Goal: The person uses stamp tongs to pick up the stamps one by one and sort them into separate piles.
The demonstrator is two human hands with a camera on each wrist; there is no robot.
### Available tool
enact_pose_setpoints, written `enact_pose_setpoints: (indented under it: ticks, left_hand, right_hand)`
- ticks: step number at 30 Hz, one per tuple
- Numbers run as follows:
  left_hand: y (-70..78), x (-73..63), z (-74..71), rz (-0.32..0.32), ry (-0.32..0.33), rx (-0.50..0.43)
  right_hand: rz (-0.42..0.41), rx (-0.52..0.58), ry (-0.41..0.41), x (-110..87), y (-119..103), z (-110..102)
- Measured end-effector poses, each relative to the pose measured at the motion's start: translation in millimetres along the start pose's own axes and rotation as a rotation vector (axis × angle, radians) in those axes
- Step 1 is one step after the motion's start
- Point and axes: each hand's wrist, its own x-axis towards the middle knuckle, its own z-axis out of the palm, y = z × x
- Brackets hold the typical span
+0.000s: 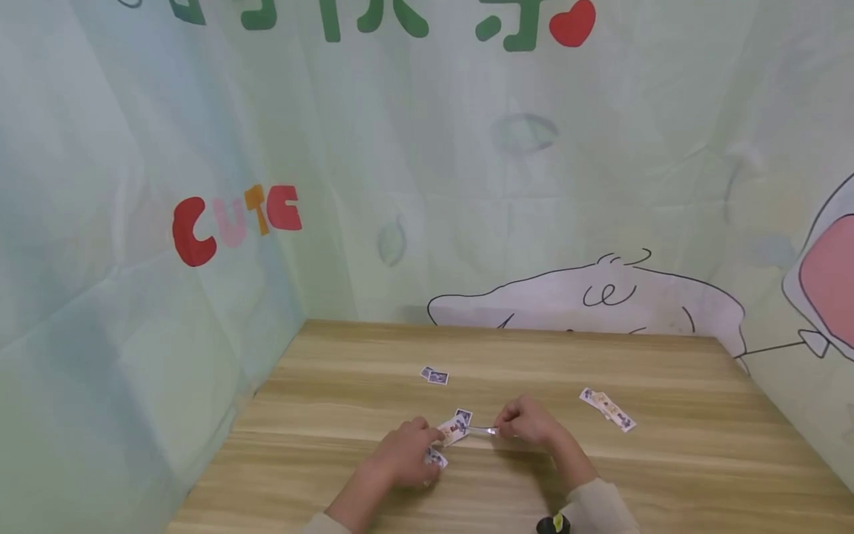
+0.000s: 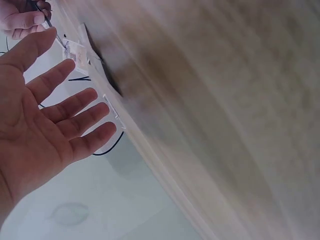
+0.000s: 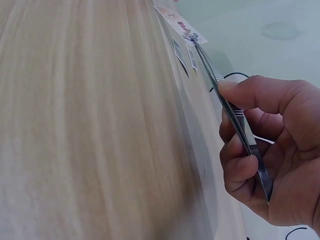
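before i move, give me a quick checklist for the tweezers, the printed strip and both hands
1. Right hand has a grip on the tweezers: ok, fingers and thumb close round them.
2. Tweezer tips at the printed strip: ok, they meet its purple-printed end.
3. Tips actually pinching it: cannot tell, too small.
4. Left hand beside the strip: ok, digits spread, fingertips near its other end.
5. Left hand steadying the strip: cannot tell, contact is unclear.
6. Far pair of picture cards away from both hands: ok.
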Motion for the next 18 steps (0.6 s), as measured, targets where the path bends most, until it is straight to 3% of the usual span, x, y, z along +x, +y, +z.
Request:
enact_pose_setpoints:
  ticks: [9, 18]
  left_hand:
    - [4.6, 3.1, 3.9, -0.006, 0.01, -0.051]
    - [8.4, 10.8, 4.2, -0.025, 0.014, 0.02]
  right_hand:
    - [-0.014, 0.06, 0.015, -14.3, 6, -7]
    - [-0.016, 0.058, 0.017, -23.9, 11, -17]
